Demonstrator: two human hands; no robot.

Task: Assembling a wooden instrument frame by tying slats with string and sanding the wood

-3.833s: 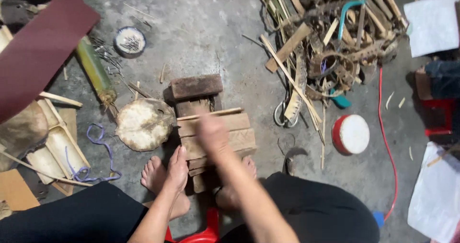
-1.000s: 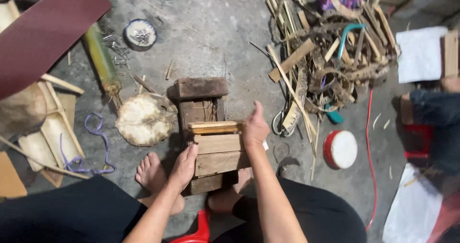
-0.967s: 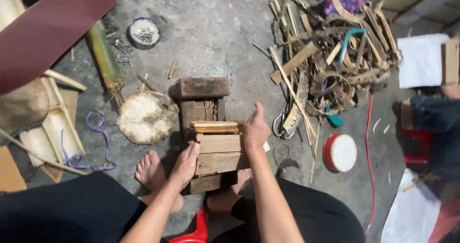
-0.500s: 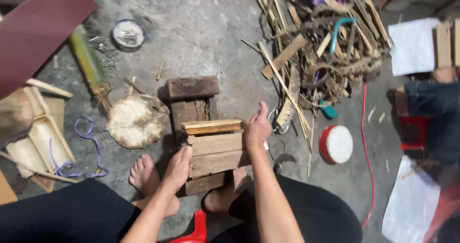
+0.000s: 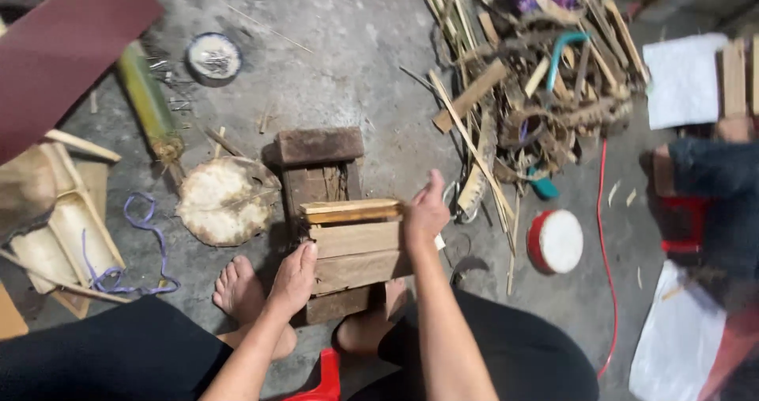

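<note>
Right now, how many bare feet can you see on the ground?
2. One bare foot lies left of the wooden stack, beside the left hand. The other foot is below the stack, partly hidden by the right arm.

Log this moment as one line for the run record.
left hand: resting on left end of stacked brown wooden planks | right hand: gripping their right end | pale thin wooden strips: lying on top
</note>
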